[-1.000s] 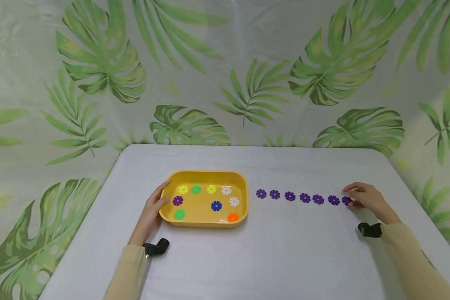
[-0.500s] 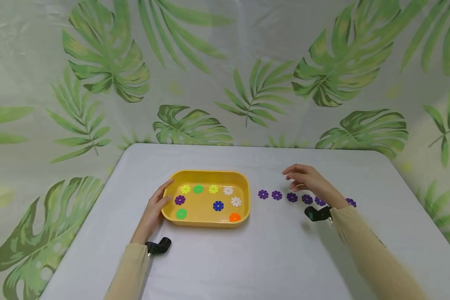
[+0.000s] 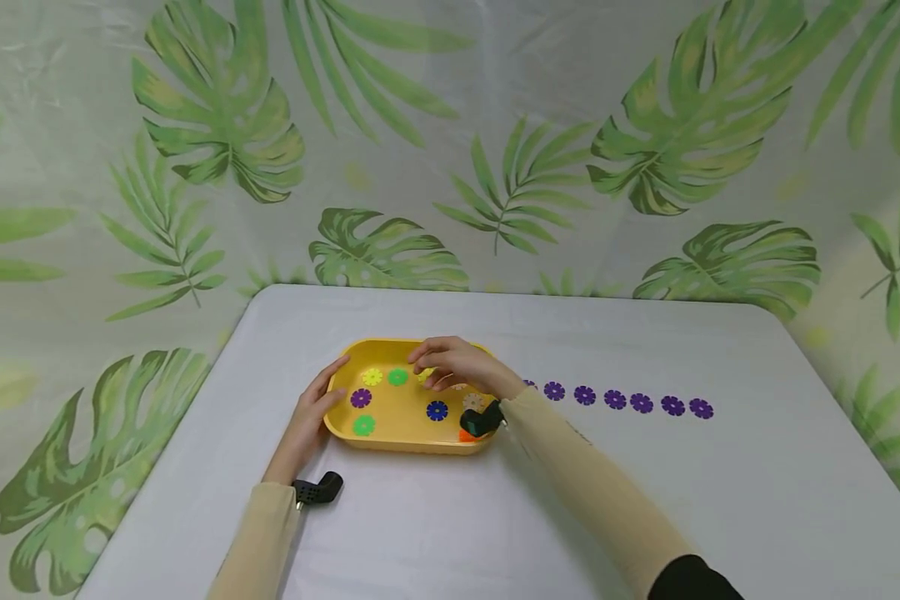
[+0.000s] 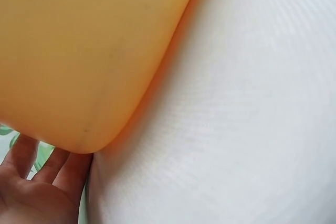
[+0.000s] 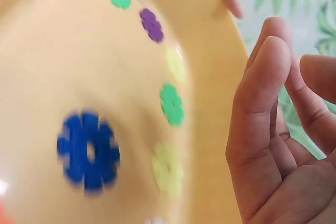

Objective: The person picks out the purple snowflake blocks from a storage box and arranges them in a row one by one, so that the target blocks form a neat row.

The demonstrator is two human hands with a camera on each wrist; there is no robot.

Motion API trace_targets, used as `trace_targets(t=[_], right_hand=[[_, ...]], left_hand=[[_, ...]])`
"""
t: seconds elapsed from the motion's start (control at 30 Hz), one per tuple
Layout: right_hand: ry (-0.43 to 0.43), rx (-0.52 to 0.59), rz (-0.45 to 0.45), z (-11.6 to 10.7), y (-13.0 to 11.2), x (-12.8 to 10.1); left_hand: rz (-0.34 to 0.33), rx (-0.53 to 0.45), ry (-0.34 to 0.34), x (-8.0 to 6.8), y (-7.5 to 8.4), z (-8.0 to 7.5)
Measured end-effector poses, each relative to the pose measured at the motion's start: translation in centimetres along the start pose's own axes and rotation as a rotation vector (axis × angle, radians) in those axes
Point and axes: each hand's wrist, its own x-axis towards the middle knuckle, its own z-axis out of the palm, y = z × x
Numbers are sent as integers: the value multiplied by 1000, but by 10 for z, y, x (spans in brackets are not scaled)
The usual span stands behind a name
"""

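A yellow tray (image 3: 412, 348) sits on the white table (image 3: 570, 500) with several coloured flower discs in it, among them a purple disc (image 3: 360, 397), a blue disc (image 3: 437, 410) and a green disc (image 3: 363, 426). My left hand (image 3: 315, 407) rests flat against the tray's left wall, its thumb at the rim; the left wrist view shows its fingers (image 4: 50, 169) beside the tray's outer wall (image 4: 79, 51). My right hand (image 3: 442, 365) hovers over the tray's far middle, its fingers (image 5: 260, 114) relaxed and empty, above the blue disc (image 5: 88, 150).
A row of several purple discs (image 3: 615, 399) lies on the table right of the tray, running toward the right edge. A leaf-patterned curtain (image 3: 450, 125) hangs behind the table. An orange disc (image 3: 465, 435) sits at the tray's near right corner.
My right hand has left the far right end of the purple row and swept left across the table to above the tray. The left hand has stayed on the tray.
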Motion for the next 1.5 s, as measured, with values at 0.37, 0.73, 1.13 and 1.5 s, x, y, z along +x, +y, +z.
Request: trace_targets(t=[0.37, 0.73, 1.13, 1.5], right_hand=[[-71, -15, 102, 59, -4, 54], [-165, 27, 197, 72, 2, 71], [-172, -74, 184, 70, 4, 73], [-109, -230, 46, 57, 6, 63]], left_hand=[[-10, 37, 1, -1, 1, -2], [-7, 36, 2, 1, 0, -2], [-7, 12, -10, 3, -1, 0], [3, 9, -10, 2, -3, -1]])
